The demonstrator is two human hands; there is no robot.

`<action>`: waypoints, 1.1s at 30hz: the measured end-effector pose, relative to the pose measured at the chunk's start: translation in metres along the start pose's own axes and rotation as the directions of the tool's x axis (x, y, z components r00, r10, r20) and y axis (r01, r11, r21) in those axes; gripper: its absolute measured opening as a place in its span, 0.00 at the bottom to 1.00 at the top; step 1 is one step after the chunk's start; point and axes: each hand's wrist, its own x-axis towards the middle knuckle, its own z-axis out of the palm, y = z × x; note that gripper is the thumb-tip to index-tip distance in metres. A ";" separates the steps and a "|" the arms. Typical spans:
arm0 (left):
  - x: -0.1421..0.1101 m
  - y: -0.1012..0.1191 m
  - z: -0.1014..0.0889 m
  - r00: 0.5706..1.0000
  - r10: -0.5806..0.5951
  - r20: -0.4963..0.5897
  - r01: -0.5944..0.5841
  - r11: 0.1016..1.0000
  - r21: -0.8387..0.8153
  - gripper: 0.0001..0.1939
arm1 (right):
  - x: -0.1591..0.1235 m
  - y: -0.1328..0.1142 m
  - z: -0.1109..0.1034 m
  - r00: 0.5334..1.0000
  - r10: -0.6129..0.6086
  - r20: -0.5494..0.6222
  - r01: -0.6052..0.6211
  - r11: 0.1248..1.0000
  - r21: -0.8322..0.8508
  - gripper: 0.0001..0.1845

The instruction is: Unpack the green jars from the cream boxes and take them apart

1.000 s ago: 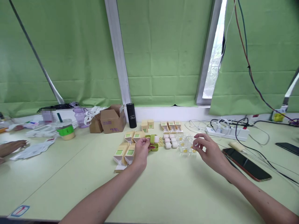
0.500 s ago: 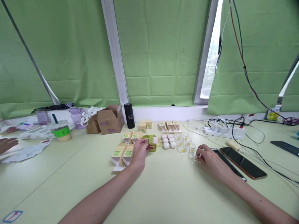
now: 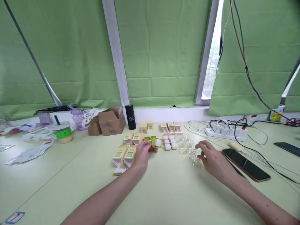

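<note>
Between the thumb and fingers of my left hand is a small olive-green case with a pale pinkish-white block at its right side. More green pieces lie just behind and below it. My right hand is at the near end of a cluster of clear plastic cups with yellow round marks. Its thumb and forefinger are apart, beside the nearest clear cup. Small pinkish-white blocks stand in rows between my hands. Open cream boxes with green labels lie left of my left hand.
More cream boxes stand behind. A black bottle, cardboard box, purple bottle and drink cup are at the back left. A power strip, cables and phones are on the right.
My right thumb and forefinger have parted from the nearest clear cup. The green case in my left hand has turned slightly. Another person's hand at the far left has gone from view.
</note>
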 end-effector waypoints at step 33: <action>0.008 0.014 0.009 0.996 0.020 0.086 -0.039 0.973 0.228 0.16 | 0.071 -0.091 0.071 0.953 0.139 0.270 -0.266 -0.050 0.963 0.24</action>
